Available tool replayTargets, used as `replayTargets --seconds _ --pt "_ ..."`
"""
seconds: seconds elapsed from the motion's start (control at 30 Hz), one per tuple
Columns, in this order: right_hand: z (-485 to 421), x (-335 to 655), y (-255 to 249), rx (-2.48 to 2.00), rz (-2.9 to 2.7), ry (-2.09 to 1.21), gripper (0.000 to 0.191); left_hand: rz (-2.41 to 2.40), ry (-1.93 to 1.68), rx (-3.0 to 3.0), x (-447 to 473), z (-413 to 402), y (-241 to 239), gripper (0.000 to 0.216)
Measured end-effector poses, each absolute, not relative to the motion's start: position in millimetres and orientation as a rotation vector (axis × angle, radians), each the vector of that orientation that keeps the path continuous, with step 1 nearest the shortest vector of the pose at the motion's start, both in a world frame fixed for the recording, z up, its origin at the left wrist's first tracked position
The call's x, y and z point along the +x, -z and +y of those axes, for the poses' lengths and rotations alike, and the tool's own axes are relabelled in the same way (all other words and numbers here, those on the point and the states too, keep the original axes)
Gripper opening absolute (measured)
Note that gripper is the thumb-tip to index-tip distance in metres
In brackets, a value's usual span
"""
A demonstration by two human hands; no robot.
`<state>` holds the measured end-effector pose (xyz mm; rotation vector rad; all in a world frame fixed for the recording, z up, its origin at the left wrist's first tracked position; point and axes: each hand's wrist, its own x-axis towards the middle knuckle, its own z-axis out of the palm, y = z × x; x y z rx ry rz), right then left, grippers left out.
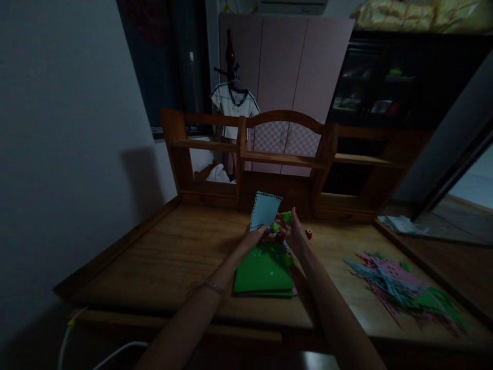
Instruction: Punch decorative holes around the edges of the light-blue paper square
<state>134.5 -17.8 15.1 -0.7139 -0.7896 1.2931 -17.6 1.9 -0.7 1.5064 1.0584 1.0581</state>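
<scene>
A light blue card (265, 209) with a row of dark marks or holes along its edges is held upright in my left hand (256, 236), the thumb pressed on its lower corner. Close by on the right, my right hand (295, 235) has its fingers curled around a small bright green object (287, 217), its kind too dark to tell. Between and below the hands are small red (280, 237) and green pieces (274, 227) with round eye-like spots. Under them lies a stack of green sheets (264, 277), a pink edge showing beneath.
Another small red piece (308, 234) sits right of my right hand. A heap of pink, blue and green cut strips (404, 288) covers the table's right side. A wooden shelf unit (281, 159) borders the back of the wooden table (154, 267). White paper (400, 224) lies beyond the right edge.
</scene>
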Motion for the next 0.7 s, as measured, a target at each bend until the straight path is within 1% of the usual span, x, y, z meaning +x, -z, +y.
replayTargets --seconds 0.13,0.23,0.37,0.57,0.7 --pt "-21 132 -17 -0.715 -0.769 -1.287 0.039 0.953 -1.067 1.613 -16 7 7 0.019" --pt "-23 131 -19 -0.732 -0.757 -1.276 0.039 0.95 -1.162 1.527 -14 14 14 0.029" --pt "-23 131 -20 -0.698 -0.762 -1.252 0.034 0.929 -1.251 1.531 -14 20 17 0.038" --pt "-20 132 -15 -0.715 -0.759 -1.278 0.035 0.967 -1.372 1.546 -19 21 14 0.04" --pt "-18 134 -10 -0.733 -0.792 -1.234 0.035 0.998 -1.448 1.585 -20 21 13 0.039"
